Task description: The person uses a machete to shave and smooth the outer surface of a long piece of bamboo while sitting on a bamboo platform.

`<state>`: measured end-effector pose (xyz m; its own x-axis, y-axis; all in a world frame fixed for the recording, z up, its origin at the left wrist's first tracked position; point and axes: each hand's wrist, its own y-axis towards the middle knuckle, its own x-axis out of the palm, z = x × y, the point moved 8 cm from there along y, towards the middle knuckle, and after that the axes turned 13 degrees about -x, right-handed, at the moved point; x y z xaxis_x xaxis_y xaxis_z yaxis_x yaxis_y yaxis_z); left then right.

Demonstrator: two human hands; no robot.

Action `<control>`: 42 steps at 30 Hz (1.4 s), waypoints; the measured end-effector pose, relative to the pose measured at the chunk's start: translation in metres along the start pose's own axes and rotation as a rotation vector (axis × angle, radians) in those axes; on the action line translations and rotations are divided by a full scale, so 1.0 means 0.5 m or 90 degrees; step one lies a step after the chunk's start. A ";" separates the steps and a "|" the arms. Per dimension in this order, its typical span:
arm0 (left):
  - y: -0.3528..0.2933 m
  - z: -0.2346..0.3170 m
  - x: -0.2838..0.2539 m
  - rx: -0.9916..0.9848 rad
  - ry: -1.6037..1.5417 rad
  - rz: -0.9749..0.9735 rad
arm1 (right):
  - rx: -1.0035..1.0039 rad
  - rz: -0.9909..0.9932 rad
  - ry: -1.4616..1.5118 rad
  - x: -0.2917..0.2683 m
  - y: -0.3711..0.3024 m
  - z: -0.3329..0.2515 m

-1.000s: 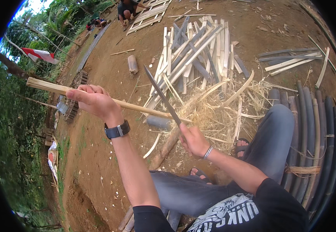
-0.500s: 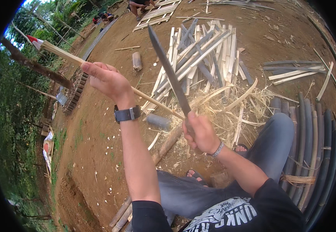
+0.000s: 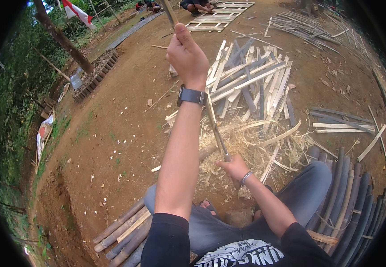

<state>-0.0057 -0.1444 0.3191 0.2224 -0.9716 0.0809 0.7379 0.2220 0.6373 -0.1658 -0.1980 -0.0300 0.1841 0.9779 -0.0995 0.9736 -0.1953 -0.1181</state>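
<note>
Brown soil [image 3: 126, 115] below, left fingers [image 3: 183, 34] clench bamboo [image 3: 170, 11], right fingers [image 3: 225, 165] probably a knife [image 3: 223, 146]

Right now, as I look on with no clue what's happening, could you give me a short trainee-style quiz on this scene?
1. Open question: Which hand grips the knife?
2. True or false: The left hand is empty.
3. Fill the gap: Pale, curled ____ lie heaped at the near side of the pile of split strips.

Key:
1. The right hand.
2. False; it holds a bamboo strip.
3. Shavings.
</note>
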 end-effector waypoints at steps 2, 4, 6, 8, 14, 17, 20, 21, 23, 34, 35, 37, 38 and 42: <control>0.001 0.003 0.009 0.002 -0.007 -0.003 | 0.098 -0.030 0.167 0.008 -0.006 0.031; 0.006 0.001 0.017 -0.005 -0.027 -0.011 | 0.146 -0.045 0.302 0.018 -0.007 0.046; 0.007 -0.011 0.022 -0.031 -0.026 -0.021 | 0.163 -0.047 0.434 0.041 -0.011 0.090; 0.015 -0.014 0.024 -0.038 -0.027 -0.013 | 0.156 -0.061 0.544 0.052 0.002 0.107; 0.039 -0.007 0.008 -0.030 0.000 0.010 | -0.057 0.055 0.033 -0.003 0.040 0.018; 0.043 -0.034 -0.003 -0.043 0.016 0.018 | -0.198 0.034 0.206 -0.049 0.020 -0.223; 0.054 -0.056 -0.049 -0.033 0.041 0.043 | -0.334 0.067 0.398 -0.068 -0.014 -0.387; 0.051 -0.045 -0.056 -0.011 0.041 0.056 | -0.338 0.091 0.397 -0.055 -0.014 -0.354; 0.050 -0.025 -0.030 -0.006 0.022 0.065 | -0.164 0.141 0.252 -0.019 0.015 -0.132; 0.059 -0.059 -0.058 -0.066 0.011 0.024 | -0.011 0.076 -0.108 -0.007 0.075 0.147; 0.068 -0.066 -0.076 -0.047 0.023 0.035 | -0.010 0.065 -0.114 -0.008 0.069 0.108; 0.062 -0.058 -0.079 -0.039 0.011 0.041 | -0.034 0.094 -0.208 -0.048 0.053 0.083; 0.058 -0.058 -0.077 -0.043 -0.002 0.040 | -0.061 0.123 -0.289 -0.073 0.045 0.078; 0.050 -0.049 -0.075 -0.064 -0.016 0.019 | -0.063 0.111 -0.473 -0.149 0.035 0.044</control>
<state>0.0203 -0.1004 0.3133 0.2303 -0.9657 0.1196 0.7917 0.2574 0.5541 -0.1654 -0.2760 -0.0464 0.2307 0.6192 -0.7505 0.9529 -0.3000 0.0454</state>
